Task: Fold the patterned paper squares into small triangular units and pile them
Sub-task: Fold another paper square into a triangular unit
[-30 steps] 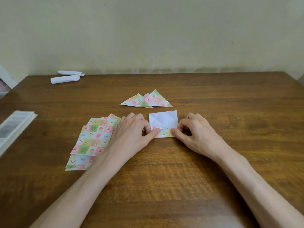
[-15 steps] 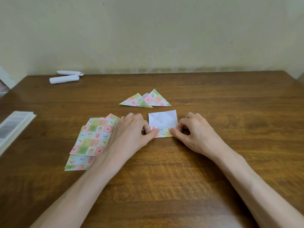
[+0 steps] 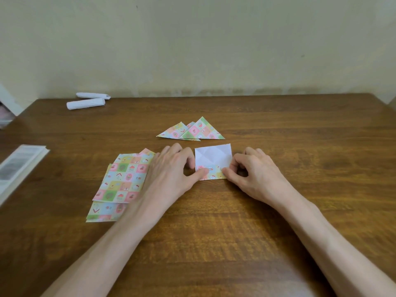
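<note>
While the paper square [image 3: 213,156] lies white side up on the table [image 3: 300,146], near edge folded over to show its pattern, the left hand [image 3: 171,170] and right hand [image 3: 252,171] each pinch an end of that flap; finished triangles [image 3: 192,131] sit just behind, the unfolded stack [image 3: 122,181] lies left

Paper stack [image 3: 120,181] partly under left hand [image 3: 169,168]; book [image 3: 19,166] cut off left.

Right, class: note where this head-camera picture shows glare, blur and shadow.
Head view: broad sheen on the table nearest the camera; the booklet at the left edge is blurred, print unreadable; soft shadow under the right hand; the paper square is sharp, creases visible.
</note>
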The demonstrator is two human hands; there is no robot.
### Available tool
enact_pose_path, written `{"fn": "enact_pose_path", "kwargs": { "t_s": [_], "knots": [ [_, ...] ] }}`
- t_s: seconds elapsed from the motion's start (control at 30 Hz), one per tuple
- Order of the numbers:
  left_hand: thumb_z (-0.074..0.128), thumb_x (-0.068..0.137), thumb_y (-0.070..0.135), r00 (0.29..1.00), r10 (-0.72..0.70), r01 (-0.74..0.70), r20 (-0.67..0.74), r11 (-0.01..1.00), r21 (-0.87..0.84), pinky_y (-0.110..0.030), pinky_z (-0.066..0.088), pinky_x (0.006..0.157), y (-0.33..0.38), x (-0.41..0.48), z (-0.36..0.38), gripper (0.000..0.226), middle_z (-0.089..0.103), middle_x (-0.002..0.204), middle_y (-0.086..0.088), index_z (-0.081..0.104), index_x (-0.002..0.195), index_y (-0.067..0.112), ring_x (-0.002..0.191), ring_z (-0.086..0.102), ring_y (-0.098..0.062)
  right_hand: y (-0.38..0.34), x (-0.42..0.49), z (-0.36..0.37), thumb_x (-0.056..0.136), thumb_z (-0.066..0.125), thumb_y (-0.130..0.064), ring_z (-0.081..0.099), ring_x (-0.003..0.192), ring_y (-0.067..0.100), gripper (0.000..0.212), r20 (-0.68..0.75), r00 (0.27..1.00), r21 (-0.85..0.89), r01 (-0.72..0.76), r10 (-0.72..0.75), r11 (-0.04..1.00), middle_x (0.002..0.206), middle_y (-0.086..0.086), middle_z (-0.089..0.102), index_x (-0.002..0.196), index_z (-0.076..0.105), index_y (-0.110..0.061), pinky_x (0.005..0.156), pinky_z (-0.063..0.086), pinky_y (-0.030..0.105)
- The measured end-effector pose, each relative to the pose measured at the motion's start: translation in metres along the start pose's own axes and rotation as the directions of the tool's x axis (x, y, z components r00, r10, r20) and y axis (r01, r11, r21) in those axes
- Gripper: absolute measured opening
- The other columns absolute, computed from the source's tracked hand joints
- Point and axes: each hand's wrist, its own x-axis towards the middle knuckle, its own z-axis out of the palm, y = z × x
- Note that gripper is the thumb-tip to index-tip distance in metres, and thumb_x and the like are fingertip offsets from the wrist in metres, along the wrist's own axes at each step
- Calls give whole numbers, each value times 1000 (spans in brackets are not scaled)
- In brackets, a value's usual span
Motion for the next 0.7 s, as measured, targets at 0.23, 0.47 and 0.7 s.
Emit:
{"fn": "enact_pose_path", "kwargs": {
  "t_s": [0.23, 0.47, 0.7],
  "knots": [
    [75, 88, 49, 990, 144, -144, -9, 979, -142, -27, 39, 84, -3, -1, 2, 15, 54, 106, 22, 65, 95, 40, 104, 45, -1, 1, 1, 0, 97, 60, -51, 40, 90, 14, 27, 27, 1000, -11, 13, -13, 1000, 88, -12, 44, 78, 54, -33, 83, 32, 31],
    [73, 92, 47, 985, 170, -161, 40, 973, -167, -29, 34, 90, -5, 3, 3, 12, 62, 110, 23, 75, 103, 42, 107, 50, 0, 1, 1, 1, 96, 60, -52, 40, 91, 15, 27, 15, 1000, -14, 10, -9, 1000, 90, -10, 46, 78, 54, -33, 85, 36, 33],
    [72, 90, 50, 970, 170, -123, 173, 959, -254, -33, 35, 100, -16, 9, -5, 22, 59, 116, 28, 76, 111, 46, 118, 47, 3, 1, 0, 2, 96, 60, -51, 42, 92, 15, 27, 7, 1000, 1, 11, -11, 1000, 90, -11, 47, 77, 52, -34, 88, 39, 35]
  ]
}}
